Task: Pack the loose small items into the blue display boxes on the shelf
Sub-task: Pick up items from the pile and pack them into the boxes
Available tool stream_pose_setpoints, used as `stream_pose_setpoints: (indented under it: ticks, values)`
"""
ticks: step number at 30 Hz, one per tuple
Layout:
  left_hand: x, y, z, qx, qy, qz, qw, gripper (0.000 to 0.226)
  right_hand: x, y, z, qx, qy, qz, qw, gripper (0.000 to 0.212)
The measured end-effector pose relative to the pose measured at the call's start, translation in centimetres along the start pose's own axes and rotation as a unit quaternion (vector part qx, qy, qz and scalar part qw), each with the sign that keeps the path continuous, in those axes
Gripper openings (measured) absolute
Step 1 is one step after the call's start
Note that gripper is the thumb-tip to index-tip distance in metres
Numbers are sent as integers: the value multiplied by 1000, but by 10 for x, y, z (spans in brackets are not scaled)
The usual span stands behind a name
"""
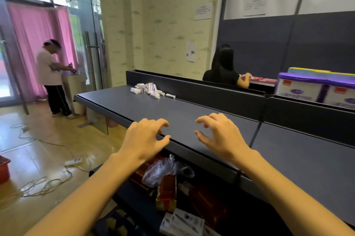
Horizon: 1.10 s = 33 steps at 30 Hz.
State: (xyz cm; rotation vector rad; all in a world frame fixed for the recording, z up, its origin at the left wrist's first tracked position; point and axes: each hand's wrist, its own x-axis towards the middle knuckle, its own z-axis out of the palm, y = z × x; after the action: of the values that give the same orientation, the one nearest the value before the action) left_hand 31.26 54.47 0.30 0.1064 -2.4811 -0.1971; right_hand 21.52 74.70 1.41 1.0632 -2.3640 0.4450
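Note:
A pile of several small white and purple packets [148,89] lies on the dark shelf top [184,114], near its far left end against the back rail. My left hand [146,137] hovers over the shelf's front edge, fingers loosely curled, holding nothing. Beside it my right hand [219,133] hangs over the shelf top in the same relaxed claw, also empty. Both hands are well short of the packets. No blue display box shows in this view.
Purple and white multipacks [315,91] stand at the far right behind the rail. Below the shelf lie a plastic bag [163,170], red packs and white boxes. One person [53,78] stands at the glass door, another [224,70] works behind the shelf. Cables [42,185] cross the floor.

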Motion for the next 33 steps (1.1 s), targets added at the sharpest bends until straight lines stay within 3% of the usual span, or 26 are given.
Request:
stream_pose_setpoints:
  ticks: [14,26,33]
  values:
    - [135,-196,45,28,-67,10,997,38,187,-11,118,-39,-44,23,998,41]
    - [199,-313,99,-26,-125,12,992,30,279,-18,187,-64,-67,55,994,37]
    - [252,-384,120,-56,-123,43,990,26,326,-31,227,-71,-61,123,988,34]
